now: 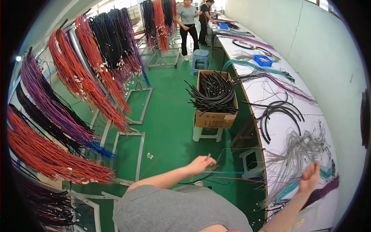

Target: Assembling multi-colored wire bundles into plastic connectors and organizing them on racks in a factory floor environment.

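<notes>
My left hand is closed in a pinch over the floor, left of the table. Thin wires come from its fingers, and a small pale tip shows at the thumb. Red and blue strands stretch below this hand toward the table edge. My right hand is closed above the table's near right part, its fingers curled; what they hold, if anything, I cannot make out. Close to it lie a tangled bundle of grey wires, a teal wire bundle and a purple bundle.
Black tubes lie curved on the long white table, with a blue bin farther off. A cardboard box of black tubes sits on a stool. Racks of hanging wires line the left. Two people stand far back.
</notes>
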The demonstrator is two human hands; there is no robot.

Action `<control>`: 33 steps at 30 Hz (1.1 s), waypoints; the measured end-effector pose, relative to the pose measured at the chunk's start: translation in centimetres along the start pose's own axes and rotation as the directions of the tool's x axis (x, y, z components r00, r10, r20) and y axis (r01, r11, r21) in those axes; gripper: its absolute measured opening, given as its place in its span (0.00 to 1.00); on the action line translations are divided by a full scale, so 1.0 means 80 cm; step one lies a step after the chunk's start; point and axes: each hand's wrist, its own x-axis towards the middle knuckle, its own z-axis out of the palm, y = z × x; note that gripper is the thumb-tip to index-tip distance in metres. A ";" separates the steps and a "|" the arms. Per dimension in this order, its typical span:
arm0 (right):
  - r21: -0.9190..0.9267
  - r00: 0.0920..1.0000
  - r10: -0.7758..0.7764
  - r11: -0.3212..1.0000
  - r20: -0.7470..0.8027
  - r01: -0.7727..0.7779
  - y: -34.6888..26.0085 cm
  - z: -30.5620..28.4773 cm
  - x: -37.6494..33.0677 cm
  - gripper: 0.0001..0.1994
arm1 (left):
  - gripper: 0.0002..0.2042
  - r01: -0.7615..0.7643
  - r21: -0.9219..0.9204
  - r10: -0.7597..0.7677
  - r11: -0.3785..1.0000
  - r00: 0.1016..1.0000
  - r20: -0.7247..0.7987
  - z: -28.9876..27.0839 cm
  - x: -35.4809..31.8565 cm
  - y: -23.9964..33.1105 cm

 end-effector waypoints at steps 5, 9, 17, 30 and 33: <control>-0.429 0.974 0.225 0.878 -0.026 -0.214 0.161 0.104 -0.045 0.09 | 0.16 0.010 -0.583 0.146 0.812 0.964 0.220 0.036 0.070 0.074; -0.833 0.951 0.310 0.523 -0.011 -0.180 0.211 0.096 -0.067 0.13 | 0.19 0.149 -0.700 0.227 0.698 0.882 0.414 0.066 0.103 0.109; -0.947 0.967 0.226 0.270 -0.116 -0.176 0.194 0.077 -0.094 0.13 | 0.14 0.199 -0.657 0.254 0.728 0.811 0.527 0.096 0.130 0.132; -0.999 0.979 -0.201 0.050 0.010 0.021 0.199 0.057 -0.094 0.31 | 0.16 -0.382 -0.404 0.539 0.831 0.734 0.413 0.117 0.105 0.153; -0.947 0.934 -0.154 -0.070 0.322 0.314 0.224 0.061 -0.065 0.31 | 0.16 -0.007 -0.694 0.493 0.720 0.709 0.504 0.112 0.091 0.164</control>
